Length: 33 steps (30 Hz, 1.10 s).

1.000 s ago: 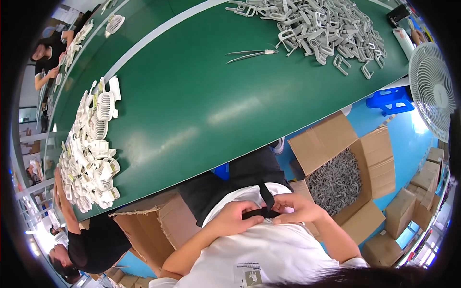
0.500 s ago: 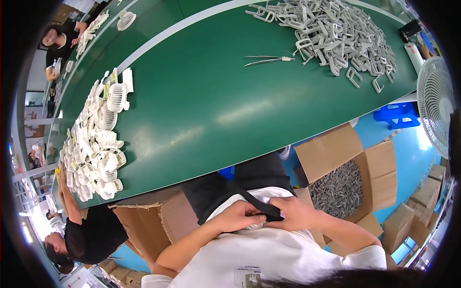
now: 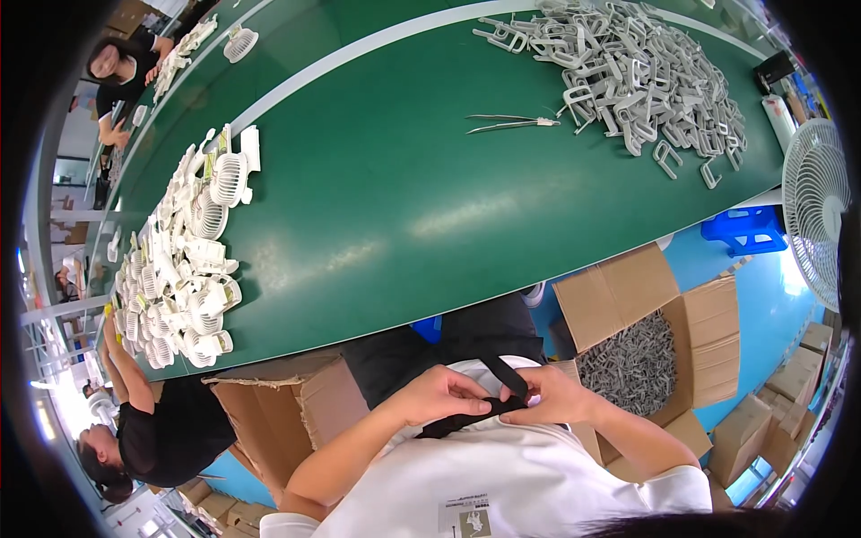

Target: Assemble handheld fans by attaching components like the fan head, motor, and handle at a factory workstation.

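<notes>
Both my hands meet in front of my chest over my white shirt. My left hand (image 3: 441,394) and my right hand (image 3: 549,395) pinch a black strap (image 3: 502,375) that runs across my chest; the fingers of both are closed on it. In front of me stretches a green table (image 3: 404,206). A heap of small white fan parts (image 3: 184,269) lies at its left, and a pile of grey plastic clips (image 3: 628,72) at its far right. Thin metal tweezers (image 3: 511,123) rest beside the clips.
An open cardboard box (image 3: 646,354) of grey parts stands at my right, another brown box (image 3: 282,408) at my left. A white standing fan (image 3: 814,211) and a blue stool (image 3: 740,230) are on the right. Other people work at the left and far left.
The view has tilted and shifted, so the table looms larger. My hands stay together on the black strap, drawing it lower and flatter against my chest.
</notes>
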### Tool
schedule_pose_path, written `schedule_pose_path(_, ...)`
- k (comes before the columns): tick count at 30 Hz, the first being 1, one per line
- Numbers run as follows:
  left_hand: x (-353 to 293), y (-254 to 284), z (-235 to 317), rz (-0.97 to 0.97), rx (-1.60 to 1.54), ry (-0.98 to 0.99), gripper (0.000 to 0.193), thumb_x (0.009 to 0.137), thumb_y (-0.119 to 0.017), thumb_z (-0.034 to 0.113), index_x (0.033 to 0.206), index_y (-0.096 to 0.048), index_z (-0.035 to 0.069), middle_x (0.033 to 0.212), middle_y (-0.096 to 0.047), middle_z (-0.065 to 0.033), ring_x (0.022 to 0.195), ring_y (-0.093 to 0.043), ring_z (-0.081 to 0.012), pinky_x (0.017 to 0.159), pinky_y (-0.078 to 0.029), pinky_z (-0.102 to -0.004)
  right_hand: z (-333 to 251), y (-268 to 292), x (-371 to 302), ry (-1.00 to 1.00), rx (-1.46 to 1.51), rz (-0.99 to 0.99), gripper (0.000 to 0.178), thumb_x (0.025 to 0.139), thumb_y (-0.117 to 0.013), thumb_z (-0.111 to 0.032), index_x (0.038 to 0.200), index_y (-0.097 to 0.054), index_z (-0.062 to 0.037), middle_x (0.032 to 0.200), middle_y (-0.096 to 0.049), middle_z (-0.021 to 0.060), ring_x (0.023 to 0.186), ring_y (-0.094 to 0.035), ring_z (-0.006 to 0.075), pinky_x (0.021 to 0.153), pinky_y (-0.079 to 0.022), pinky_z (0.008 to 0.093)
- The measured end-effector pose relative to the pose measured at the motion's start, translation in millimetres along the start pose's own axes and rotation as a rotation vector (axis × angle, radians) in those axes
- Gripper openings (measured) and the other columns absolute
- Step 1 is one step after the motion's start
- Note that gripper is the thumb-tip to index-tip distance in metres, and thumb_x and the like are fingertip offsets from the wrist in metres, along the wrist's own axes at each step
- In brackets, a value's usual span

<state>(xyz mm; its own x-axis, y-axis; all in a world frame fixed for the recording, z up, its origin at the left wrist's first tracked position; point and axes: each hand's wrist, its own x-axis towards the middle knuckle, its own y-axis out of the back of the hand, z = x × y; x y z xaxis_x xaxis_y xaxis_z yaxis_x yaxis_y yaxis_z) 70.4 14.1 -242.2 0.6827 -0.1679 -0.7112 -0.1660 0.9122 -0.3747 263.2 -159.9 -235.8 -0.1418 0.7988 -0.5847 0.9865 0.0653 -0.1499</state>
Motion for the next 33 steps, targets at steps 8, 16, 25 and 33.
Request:
schedule_pose_path(8, -18.4, 0.7, 5.7, -0.008, 0.026, -0.003, 0.028, 0.089, -0.079, 0.02, 0.106, -0.073, -0.001, 0.094, -0.072, -0.0039, 0.085, -0.065, -0.0096, 0.082, -0.054, -0.0268, 3.6, 7.1, -7.9, -0.05, 0.058, -0.046, 0.033, 0.079, -0.085, -0.015, 0.106, -0.068, -0.0069, 0.079, -0.058, -0.0029, 0.072, -0.052, 0.0053, 0.065, -0.041, 0.0236)
schedule_pose_path(16, -10.7, -23.4, 26.4, 0.163, 0.377, -0.292, 0.026, 0.092, -0.076, 0.017, 0.115, -0.071, 0.005, 0.087, -0.063, -0.0017, 0.076, -0.058, -0.0091, 0.065, -0.049, -0.0258, 6.8, 4.5, -10.1, 0.05, -0.031, 0.051, 0.038, 0.078, -0.087, -0.02, 0.107, -0.068, -0.0049, 0.077, -0.058, 0.0001, 0.071, -0.054, 0.0099, 0.064, -0.045, 0.0282)
schedule_pose_path(25, 34.3, -24.7, 36.3, -0.037, -0.112, -0.252, 0.039, 0.106, -0.055, 0.024, 0.136, -0.057, 0.0, 0.105, -0.067, -0.0071, 0.095, -0.063, -0.0158, 0.085, -0.052, -0.0308, -11.5, 2.0, -25.9, 0.058, -0.098, 0.067, 0.045, 0.08, -0.082, -0.016, 0.118, -0.06, -0.0045, 0.096, -0.069, 0.0115, 0.092, -0.069, 0.0251, 0.083, -0.056, 0.0362)
schedule_pose_path(33, 46.9, -24.9, 51.3, 0.031, -0.457, -0.437, 0.056, 0.109, -0.042, 0.042, 0.133, -0.053, -0.007, 0.088, -0.049, -0.0022, 0.093, -0.058, -0.0191, 0.095, -0.047, -0.0375, -15.5, 12.3, -39.5, 0.026, 0.042, 0.419, 0.031, 0.085, -0.074, -0.001, 0.115, -0.066, -0.0022, 0.094, -0.072, 0.0062, 0.085, -0.07, 0.0162, 0.078, -0.058, 0.0308)
